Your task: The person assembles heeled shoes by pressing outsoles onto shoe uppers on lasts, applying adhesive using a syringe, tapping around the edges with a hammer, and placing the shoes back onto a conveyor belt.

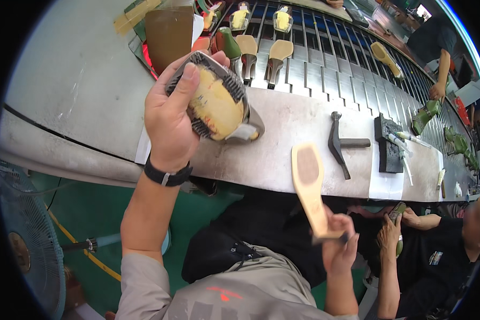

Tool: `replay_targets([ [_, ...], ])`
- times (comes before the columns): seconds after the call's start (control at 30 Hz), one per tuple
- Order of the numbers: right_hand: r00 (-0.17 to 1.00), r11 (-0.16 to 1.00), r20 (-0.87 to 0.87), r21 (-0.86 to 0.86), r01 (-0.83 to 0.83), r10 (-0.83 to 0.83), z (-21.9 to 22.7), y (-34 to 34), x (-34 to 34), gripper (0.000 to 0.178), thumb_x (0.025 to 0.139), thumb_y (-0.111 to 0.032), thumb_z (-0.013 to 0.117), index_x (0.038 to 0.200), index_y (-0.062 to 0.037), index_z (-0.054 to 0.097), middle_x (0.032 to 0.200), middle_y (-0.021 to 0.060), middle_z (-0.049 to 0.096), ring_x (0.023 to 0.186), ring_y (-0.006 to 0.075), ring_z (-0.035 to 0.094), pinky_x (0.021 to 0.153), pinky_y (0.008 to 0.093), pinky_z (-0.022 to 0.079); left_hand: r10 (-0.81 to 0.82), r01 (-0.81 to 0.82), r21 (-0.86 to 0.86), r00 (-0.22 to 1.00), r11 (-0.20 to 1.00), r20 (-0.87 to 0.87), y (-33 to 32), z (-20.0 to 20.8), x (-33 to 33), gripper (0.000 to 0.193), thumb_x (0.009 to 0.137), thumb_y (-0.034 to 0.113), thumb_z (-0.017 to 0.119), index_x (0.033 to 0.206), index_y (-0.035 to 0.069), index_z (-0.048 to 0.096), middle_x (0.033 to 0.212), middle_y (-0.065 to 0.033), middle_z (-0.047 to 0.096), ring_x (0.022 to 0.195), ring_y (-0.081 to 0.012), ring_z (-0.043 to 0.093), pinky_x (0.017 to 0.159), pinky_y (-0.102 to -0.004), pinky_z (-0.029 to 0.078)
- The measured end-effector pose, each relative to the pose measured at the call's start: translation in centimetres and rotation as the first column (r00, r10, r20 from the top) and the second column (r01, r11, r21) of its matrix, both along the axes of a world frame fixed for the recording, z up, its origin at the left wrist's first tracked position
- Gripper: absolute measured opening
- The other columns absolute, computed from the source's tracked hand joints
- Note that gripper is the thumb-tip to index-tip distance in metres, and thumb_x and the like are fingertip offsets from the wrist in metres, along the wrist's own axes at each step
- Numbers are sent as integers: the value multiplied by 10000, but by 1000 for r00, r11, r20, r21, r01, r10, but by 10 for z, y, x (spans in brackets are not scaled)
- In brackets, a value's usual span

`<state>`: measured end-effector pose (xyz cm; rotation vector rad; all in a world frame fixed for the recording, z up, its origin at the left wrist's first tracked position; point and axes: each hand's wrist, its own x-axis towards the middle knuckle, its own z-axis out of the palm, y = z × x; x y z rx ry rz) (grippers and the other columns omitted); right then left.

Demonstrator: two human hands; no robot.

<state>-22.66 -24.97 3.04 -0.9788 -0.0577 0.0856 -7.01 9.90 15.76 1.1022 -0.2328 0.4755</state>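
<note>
My left hand (168, 120) is closed round a shoe upper on its last (218, 104), raised over the near part of the workbench. The underside faces up, showing a yellowish middle and dark, pleated upper edges; my thumb presses on one edge. Lower down, at the bench's front edge, my right hand (340, 253) grips a tan shoe sole (309, 184) by its heel end. The sole's broad front part points away from me and bears a darker brown patch. Upper and sole are apart.
A hammer (336, 144) lies on the bench (250, 165), beside a black block (388, 144) with syringes (405, 152). Behind runs a slatted conveyor (320, 64) carrying soles (279, 50) and green shoes (425, 116). Co-workers work at right; a fan (26, 240) stands left.
</note>
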Motion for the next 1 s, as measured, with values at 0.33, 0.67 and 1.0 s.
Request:
replay_targets([
  [0.33, 986, 993, -164, -105, -46, 29, 18, 39, 16, 266, 958, -79, 685, 1166, 82, 641, 1057, 188, 746, 894, 273, 771, 831, 414, 641, -281, 298, 152, 952, 943, -122, -70, 12, -24, 449, 1040, 192, 669, 1409, -21, 526, 1239, -242, 713, 1146, -279, 711, 981, -402, 593],
  [0.67, 935, 944, 265, -290, -155, 235, 105, 85, 49, 175, 1022, -108, 681, 1042, 56, 741, 865, 90, 759, 733, 89, 662, 630, 247, 518, -427, 437, 214, 899, 873, -94, -79, 12, -44, 501, 1034, 266, 679, 1419, -20, 532, 1316, -257, 679, 1250, -328, 665, 1034, -448, 568],
  [1.0, 947, 942, 287, -333, -41, 143, 118, 97, 48, 240, 1050, -158, 660, 1043, 61, 761, 794, 50, 749, 679, 63, 633, 580, 242, 504, -556, 554, 220, 829, 803, -59, -73, 12, -54, 1031, 784, 554, 888, 1482, -63, 448, 1445, -283, 581, 1352, -357, 586, 1126, -483, 500],
])
